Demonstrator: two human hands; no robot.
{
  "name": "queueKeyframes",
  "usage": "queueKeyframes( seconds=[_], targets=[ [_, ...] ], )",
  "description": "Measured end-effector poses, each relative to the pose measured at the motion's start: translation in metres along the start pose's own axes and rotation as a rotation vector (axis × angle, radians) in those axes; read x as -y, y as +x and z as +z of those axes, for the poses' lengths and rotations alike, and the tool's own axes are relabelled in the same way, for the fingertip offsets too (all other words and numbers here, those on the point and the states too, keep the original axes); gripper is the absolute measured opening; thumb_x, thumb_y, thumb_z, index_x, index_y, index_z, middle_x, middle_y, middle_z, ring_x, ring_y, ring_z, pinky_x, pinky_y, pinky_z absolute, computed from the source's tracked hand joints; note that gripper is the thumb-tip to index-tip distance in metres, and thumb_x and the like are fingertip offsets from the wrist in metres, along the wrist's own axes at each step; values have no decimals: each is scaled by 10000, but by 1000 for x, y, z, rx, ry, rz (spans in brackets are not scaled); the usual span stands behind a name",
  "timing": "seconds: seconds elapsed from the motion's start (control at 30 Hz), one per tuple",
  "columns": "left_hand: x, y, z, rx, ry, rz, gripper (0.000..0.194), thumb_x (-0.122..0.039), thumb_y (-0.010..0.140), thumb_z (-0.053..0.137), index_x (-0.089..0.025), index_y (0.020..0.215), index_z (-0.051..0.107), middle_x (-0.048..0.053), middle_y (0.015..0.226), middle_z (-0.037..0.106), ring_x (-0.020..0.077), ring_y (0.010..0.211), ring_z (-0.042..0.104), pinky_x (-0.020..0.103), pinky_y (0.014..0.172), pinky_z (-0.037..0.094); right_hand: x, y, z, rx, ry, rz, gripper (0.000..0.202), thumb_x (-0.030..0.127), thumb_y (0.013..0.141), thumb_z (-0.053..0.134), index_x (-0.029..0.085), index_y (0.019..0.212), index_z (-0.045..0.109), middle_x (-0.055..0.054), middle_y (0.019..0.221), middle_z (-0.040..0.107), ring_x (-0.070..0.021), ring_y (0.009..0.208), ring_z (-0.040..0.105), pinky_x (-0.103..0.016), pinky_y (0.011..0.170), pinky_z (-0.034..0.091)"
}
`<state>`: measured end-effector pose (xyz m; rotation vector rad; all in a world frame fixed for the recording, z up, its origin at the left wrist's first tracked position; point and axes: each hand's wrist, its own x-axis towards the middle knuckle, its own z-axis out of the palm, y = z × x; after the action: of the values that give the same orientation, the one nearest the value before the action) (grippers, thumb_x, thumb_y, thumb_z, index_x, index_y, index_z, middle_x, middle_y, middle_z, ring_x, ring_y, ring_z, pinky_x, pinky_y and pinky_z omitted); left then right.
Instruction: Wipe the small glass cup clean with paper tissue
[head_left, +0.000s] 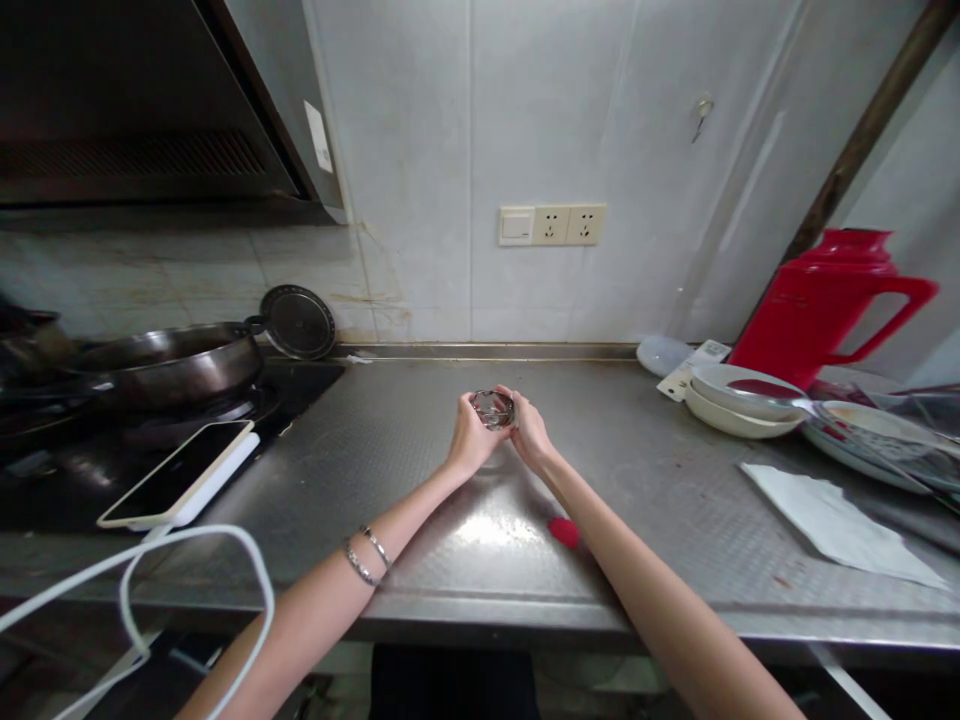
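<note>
Over the middle of the steel counter point(405, 420), both my hands are wrapped round a small round shiny thing with a dark, glinting rim point(493, 408). It looks like a glass or cup seen from above, but its exact kind I cannot make out. My left hand point(472, 437) grips its left side, and my right hand point(529, 430) closes on its right side. The fingers are partly hidden behind it. A small red object point(562, 532) lies on the counter beside my right forearm, which partly covers it.
To the left, a metal pan point(180, 360) sits on the stove, with a phone point(180, 475) and white cable point(255, 560) in front. On the right are a red thermos jug point(817, 300), stacked bowls point(739, 415), a patterned plate point(862, 450) and white paper point(832, 520).
</note>
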<state>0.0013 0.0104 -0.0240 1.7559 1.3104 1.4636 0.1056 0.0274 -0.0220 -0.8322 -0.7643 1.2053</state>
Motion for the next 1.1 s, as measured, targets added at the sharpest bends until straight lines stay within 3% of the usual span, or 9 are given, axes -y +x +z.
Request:
queueKeyframes(
  seconds=[0.1,0.17,0.27,0.33,0.5,0.67,0.83,1.0,1.1],
  targets=[
    [-2,2,-1,54,-61,-28,924,-316,476,858,-120,1226,353,192,1186,551,306,1122,551,460,959,426,1,2,-2,-10,-2,-2,242,291,772,511,237,900,709,7,1055,709,-162,1024,629,-261,849,505],
    [-2,7,-4,207,-168,-43,937,-292,494,850,-117,1262,343,186,1199,559,291,1119,560,447,973,425,5,4,-6,-32,0,11,219,275,760,526,224,878,704,-1,1052,709,-159,1002,634,-247,812,512],
    [-3,14,-10,446,-311,-55,787,-233,560,811,-122,1228,411,146,1136,613,246,1034,607,424,948,454,11,7,-12,-54,13,42,201,254,750,534,195,860,692,-23,1024,715,-156,921,656,-237,733,523],
    [-3,18,-13,491,-343,-46,707,-207,551,815,-119,1163,472,120,1063,643,229,967,627,417,913,479,14,6,-13,-45,25,66,213,249,759,517,179,864,689,-41,1000,721,-158,855,668,-246,690,529],
    [2,14,-10,480,-330,-112,665,-224,504,851,-120,1059,500,89,943,655,220,855,641,423,816,517,19,-3,-7,10,44,106,254,237,778,492,151,882,708,-64,982,727,-163,784,672,-258,654,537],
    [-1,5,-4,234,-166,-28,776,-273,481,869,-142,1096,415,126,1077,610,250,1008,607,442,926,456,19,-7,-2,-30,65,121,254,216,767,482,162,868,709,-36,872,736,-150,767,659,-234,662,532],
    [-5,5,-5,74,-71,-70,838,-318,478,868,-136,1136,381,174,1142,578,288,1066,581,468,932,451,11,-8,3,-1,95,72,254,256,758,502,218,907,705,5,920,730,-153,894,650,-245,785,522],
    [1,9,-3,282,-247,-83,845,-215,534,834,-139,1232,366,125,1112,619,240,1048,604,426,965,452,8,2,-7,-55,5,10,231,269,740,524,214,884,696,-2,1036,709,-156,974,632,-251,814,510],
    [2,10,-2,384,-346,-93,748,-205,569,814,-139,1208,431,99,1033,649,228,964,630,413,876,512,14,6,-13,-55,6,15,232,254,729,528,188,871,698,-36,1083,697,-166,978,635,-259,813,511]
  ],
)
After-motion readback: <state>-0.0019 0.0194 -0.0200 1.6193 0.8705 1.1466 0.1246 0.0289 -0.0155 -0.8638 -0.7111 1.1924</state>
